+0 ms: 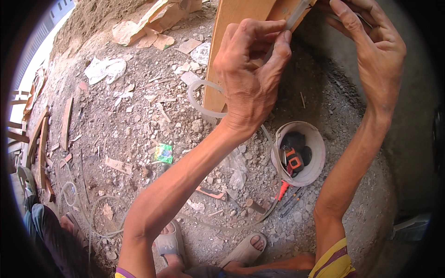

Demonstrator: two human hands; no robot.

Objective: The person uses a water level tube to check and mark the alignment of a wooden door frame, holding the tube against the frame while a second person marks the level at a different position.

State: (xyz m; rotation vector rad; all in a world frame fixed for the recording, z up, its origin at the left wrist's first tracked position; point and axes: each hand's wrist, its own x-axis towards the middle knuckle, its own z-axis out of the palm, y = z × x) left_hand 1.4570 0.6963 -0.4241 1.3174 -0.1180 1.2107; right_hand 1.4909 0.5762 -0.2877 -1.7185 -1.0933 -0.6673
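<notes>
Pinched between the thumb and forefinger of my left hand is a clear plastic hose, its upper part slanting along the edge of a wooden board. The hose loops out beside my wrist, then trails down past a bucket and over the ground. My right hand is raised to the right of the board, fingers apart and partly bent, with nothing visible in it. The top of the picture cuts off the hose's upper end and some fingertips.
Below my hands stands a white bucket holding an orange-and-black tape measure. An orange-handled tool lies on the rubble, near a green packet. Wood strips lie at left. Another person's leg shows lower left.
</notes>
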